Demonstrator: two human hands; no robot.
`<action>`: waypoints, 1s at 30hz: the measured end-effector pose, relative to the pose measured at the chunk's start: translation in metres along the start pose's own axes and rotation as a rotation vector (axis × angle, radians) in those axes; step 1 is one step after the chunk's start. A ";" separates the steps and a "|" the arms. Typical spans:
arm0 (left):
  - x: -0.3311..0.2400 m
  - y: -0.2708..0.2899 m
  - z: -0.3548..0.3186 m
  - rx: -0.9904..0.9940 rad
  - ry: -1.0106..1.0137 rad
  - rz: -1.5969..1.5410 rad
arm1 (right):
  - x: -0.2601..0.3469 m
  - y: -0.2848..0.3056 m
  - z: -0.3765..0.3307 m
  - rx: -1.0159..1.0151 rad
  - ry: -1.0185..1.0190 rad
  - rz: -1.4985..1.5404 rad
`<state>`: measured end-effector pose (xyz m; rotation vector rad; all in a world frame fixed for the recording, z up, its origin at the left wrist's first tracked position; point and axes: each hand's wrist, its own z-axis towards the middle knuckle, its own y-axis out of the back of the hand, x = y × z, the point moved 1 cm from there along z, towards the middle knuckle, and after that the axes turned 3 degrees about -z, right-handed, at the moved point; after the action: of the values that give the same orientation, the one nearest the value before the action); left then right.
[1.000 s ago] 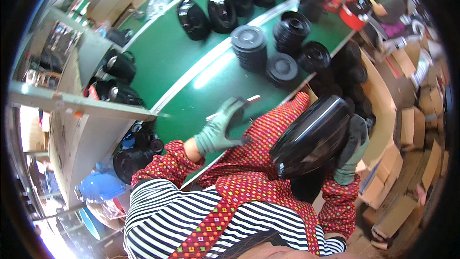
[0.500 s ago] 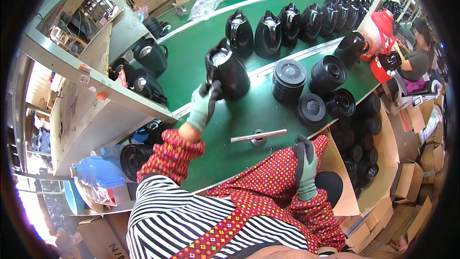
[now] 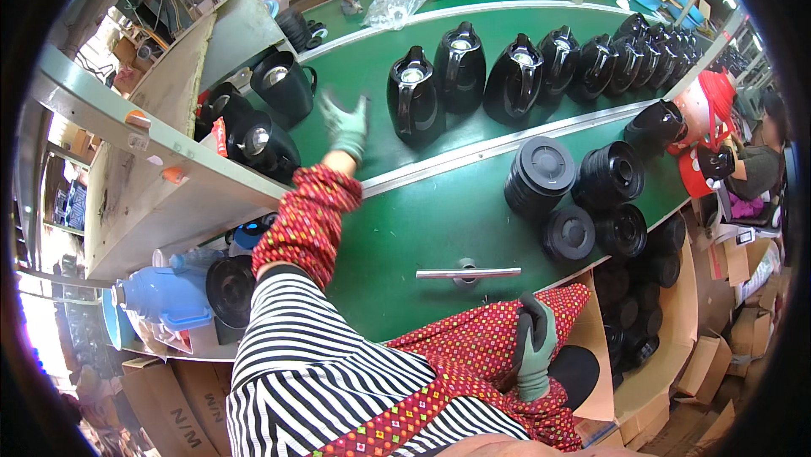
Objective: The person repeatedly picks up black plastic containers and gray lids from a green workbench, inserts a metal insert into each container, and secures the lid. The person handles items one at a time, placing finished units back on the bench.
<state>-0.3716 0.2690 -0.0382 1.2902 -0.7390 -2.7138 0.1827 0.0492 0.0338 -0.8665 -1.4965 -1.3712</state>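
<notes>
My left hand (image 3: 346, 129), in a pale green glove with dark fingers, reaches over the green belt (image 3: 359, 60) with its fingers spread and nothing in them. Close to its right stands a glossy black jug (image 3: 414, 102), upright and apart from the hand. To its left, a matt black jug body (image 3: 285, 89) with a silvery inside leans at the belt's edge. Two more dark bodies, among them a lower jug body (image 3: 262, 144), lie below that one. My right hand (image 3: 534, 345), gloved alike, rests on my patterned apron with its fingers curled closed; nothing shows in it.
More black jugs (image 3: 515, 81) line the belt toward the right. Stacked black lids (image 3: 541, 174) stand on the near table beside a metal T-bar (image 3: 469, 273). An open carton (image 3: 667, 330) holds dark round parts. A metal frame (image 3: 169, 149) borders the left; a person (image 3: 764, 153) sits far right.
The jug that my left hand gripped now stands on the belt beyond the white rail, let go. My left hand has moved up and left, opening. My right hand stays at my lap.
</notes>
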 end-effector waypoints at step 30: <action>-0.207 0.248 -0.118 0.664 -0.506 0.122 | 0.085 -0.021 0.044 0.218 0.211 0.137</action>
<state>-0.1886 0.0524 0.1562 0.5395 -1.8082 -2.8053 0.1267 0.0835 0.1065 -0.6526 -1.3675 -1.1377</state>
